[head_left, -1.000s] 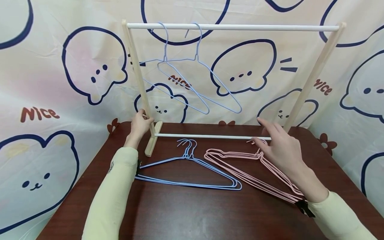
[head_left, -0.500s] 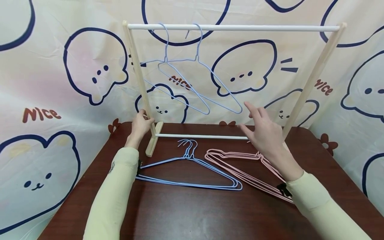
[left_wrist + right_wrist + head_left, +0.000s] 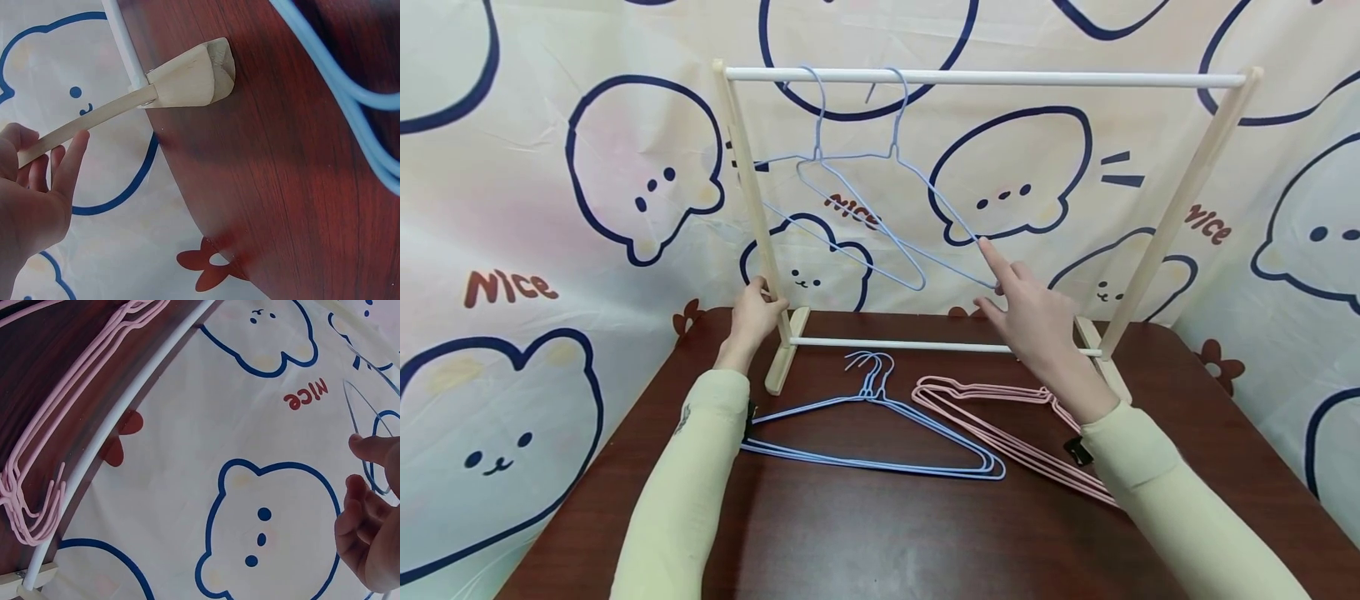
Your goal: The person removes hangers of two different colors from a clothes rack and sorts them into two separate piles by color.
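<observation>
In the head view my left hand grips the left wooden upright of a clothes rack low down; the left wrist view shows fingers and thumb around this upright. Two blue wire hangers hang from the white top rail. My right hand is at the lower right corner of the right-hand blue hanger, its extended index fingertip right at the sloping arm. That hanger's corner lies between thumb and index finger in this view. The other hanging blue hanger is farther left.
Several blue hangers lie stacked on the dark wooden table. Beside them lie several pink hangers, partly hidden by my right arm. The rack's white lower bar runs behind both stacks. A patterned cloth hangs behind.
My right hand has moved left and up from over the pink hangers to the corner of the hanging blue hanger. My left hand stays on the upright.
</observation>
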The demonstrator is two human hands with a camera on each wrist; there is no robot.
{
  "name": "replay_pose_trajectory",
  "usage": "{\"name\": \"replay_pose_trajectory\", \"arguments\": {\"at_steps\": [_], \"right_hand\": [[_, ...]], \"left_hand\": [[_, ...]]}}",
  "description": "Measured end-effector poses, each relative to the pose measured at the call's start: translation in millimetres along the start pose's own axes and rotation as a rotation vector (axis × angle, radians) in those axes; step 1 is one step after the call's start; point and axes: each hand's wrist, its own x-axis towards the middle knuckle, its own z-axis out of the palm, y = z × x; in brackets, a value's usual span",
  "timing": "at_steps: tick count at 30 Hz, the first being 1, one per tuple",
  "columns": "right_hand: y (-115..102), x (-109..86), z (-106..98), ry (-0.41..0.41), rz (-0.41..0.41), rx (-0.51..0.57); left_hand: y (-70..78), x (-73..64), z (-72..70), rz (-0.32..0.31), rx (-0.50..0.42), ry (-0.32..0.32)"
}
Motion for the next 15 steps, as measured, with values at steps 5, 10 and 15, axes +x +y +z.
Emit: {"name": "replay_pose_trajectory", "arguments": {"at_steps": [5, 10, 15], "right_hand": [[-1, 4.6, 6, 0.050, -0.039, -0.014], [-1, 9.3, 10, 0.091, -0.063, -0.025], [-2, 10.9, 12, 0.125, -0.080, -0.008]], "left_hand": [[0.7, -0.6, 0.0, -0.003, 0.003, -0.004], [0.2, -0.2, 0.8, -0.002, -0.001, -0.005], [0.0, 0.4, 1.0, -0.003, -0.006, -0.005]]}}
